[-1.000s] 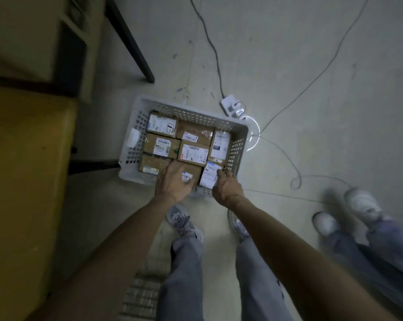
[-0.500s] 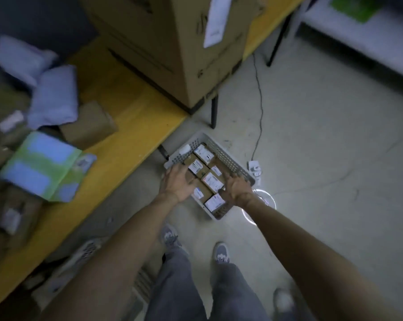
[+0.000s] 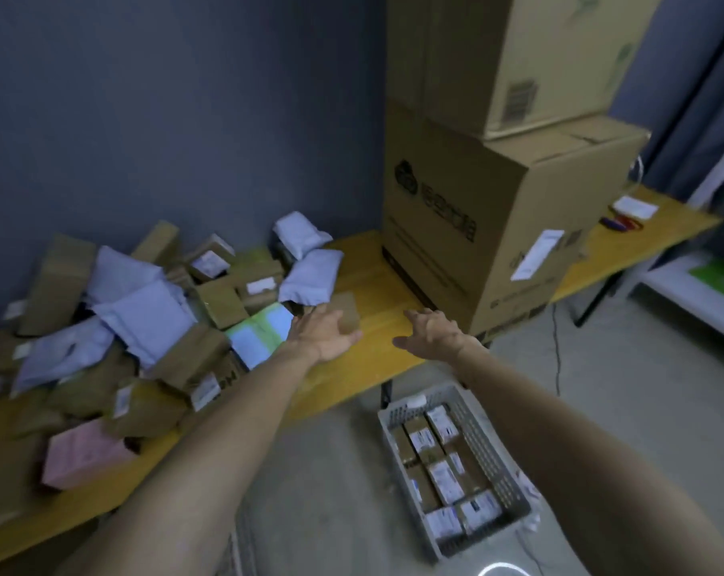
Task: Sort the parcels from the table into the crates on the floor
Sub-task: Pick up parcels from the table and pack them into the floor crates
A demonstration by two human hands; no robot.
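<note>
Spread and empty, the left hand (image 3: 323, 335) and right hand (image 3: 431, 335) hover by a small brown cardboard parcel (image 3: 347, 308), likely light and stiff; grip 2 opposite sides.

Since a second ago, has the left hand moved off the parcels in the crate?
Yes. The left hand has lifted off the crate and now reaches over the yellow table beside it.

Large lower cardboard box (image 3: 518, 209) with printed logo, upper cardboard box (image 3: 518, 56) stacked on it, blue-grey wall (image 3: 164, 97) behind, black cable (image 3: 556, 347) hanging alongside, white shelf (image 3: 684, 297) far right bearing green sheet (image 3: 722, 276)
</note>
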